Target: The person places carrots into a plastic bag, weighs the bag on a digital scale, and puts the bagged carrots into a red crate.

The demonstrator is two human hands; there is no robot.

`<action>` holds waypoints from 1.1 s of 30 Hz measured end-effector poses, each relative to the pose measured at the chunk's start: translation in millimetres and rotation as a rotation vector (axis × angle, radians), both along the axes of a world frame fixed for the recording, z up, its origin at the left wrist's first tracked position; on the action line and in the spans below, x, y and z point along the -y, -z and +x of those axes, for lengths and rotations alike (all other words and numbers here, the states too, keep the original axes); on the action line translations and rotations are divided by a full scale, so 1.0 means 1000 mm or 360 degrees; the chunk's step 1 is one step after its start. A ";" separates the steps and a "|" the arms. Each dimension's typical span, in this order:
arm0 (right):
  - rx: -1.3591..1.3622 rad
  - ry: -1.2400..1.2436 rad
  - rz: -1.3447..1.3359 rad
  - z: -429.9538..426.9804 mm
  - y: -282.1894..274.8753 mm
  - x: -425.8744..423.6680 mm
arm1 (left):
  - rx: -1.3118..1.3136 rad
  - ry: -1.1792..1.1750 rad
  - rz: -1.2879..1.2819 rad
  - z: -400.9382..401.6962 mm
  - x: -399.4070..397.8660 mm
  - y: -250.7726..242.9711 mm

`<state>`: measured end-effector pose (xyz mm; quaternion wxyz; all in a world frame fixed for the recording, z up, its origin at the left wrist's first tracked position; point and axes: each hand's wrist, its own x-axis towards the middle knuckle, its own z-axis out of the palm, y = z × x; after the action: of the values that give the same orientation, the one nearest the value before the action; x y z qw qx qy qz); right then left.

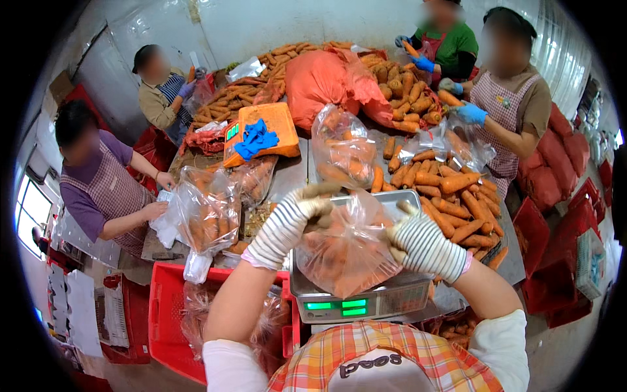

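A clear plastic bag of carrots (350,259) rests on the steel pan of a digital weighing scale (365,301) with lit green displays. Creases in its film spread out from a gathered spot near the top. My left hand (294,218), in a striped knit glove, is at the bag's upper left with its fingers curled. My right hand (426,240), gloved alike, has its fingertips against the bag's right side. Whether either hand pinches the thin film is unclear. Loose carrots (455,201) lie heaped beyond my right hand.
A red plastic crate (164,313) holding bagged carrots stands below left. Another bag of carrots (343,147) stands behind the scale. An orange scale (267,127) carries blue gloves (255,139). A large red sack (318,78) sits farther back. Several co-workers stand around the table.
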<state>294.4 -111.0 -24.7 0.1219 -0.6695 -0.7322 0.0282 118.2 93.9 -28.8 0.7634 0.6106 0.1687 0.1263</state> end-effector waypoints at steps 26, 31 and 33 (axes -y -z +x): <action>-0.1841 0.0676 -0.0111 -0.039 0.022 -0.008 | 0.0552 -0.0395 0.0307 -0.001 0.034 0.046; -0.2020 0.0634 0.0001 -0.040 0.014 -0.026 | 0.0129 -0.0089 0.0108 -0.020 0.010 0.026; -0.2116 0.0625 -0.0070 -0.040 0.005 -0.031 | 0.0226 -0.0026 0.0227 -0.007 0.019 0.049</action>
<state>254.2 -80.0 -30.0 0.5341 -0.6324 -0.3666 0.4247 111.5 74.8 -77.7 0.7270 0.6515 0.1096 0.1872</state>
